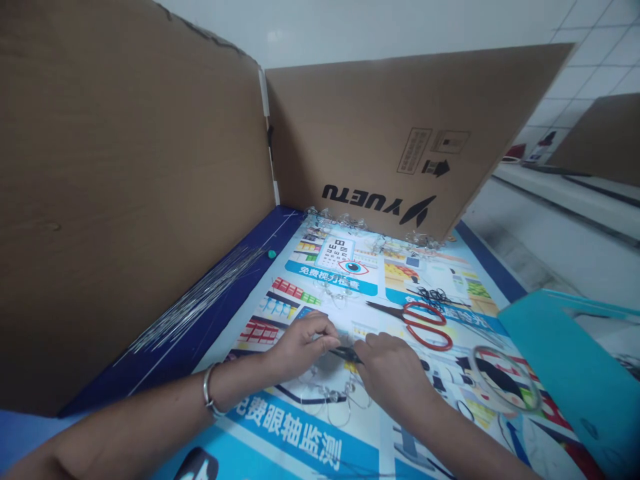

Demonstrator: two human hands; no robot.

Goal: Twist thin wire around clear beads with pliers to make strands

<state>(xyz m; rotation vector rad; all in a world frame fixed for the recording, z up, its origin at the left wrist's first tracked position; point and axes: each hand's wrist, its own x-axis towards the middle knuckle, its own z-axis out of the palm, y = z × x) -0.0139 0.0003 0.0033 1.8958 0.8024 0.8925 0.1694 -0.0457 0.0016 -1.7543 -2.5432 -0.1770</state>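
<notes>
A small dark slender piece (346,353) lies just toward 6 o'clock of the view's centre, low over the printed poster (300,440) that covers the table, and bridges the gap between the two hands. It looks black, narrow and slightly tapered. Only a short stretch shows, so its full shape cannot be made out. The left hand (300,343) comes in from 8 o'clock with a metal bangle (209,393) on the wrist, its fingers drawn narrow and pinched on the piece's near end. The right hand (390,370) comes in from 5 o'clock, curled with its knuckles up. Its fingertips are hidden beneath it, so I cannot tell whether it grips the piece or only rests against it. At 6 o'clock of the hands, thin wire loops (340,397) with small clear parts lie on the poster, too fine to trace. Red-handled scissors (420,323) lie near, at 2 o'clock of the hands, blades closed and pointing toward 9 o'clock. A blurred clear ring (505,377) sits at 3 o'clock. Beyond it a teal plastic item (565,373) is cut off by the frame edge. A fan of fine straight wires (200,303) lies at 10 o'clock along the foot of the cardboard screen (125,187). A second cardboard panel (380,133) stands at 12 o'clock with clear beads (345,220) strewn at its base.
</notes>
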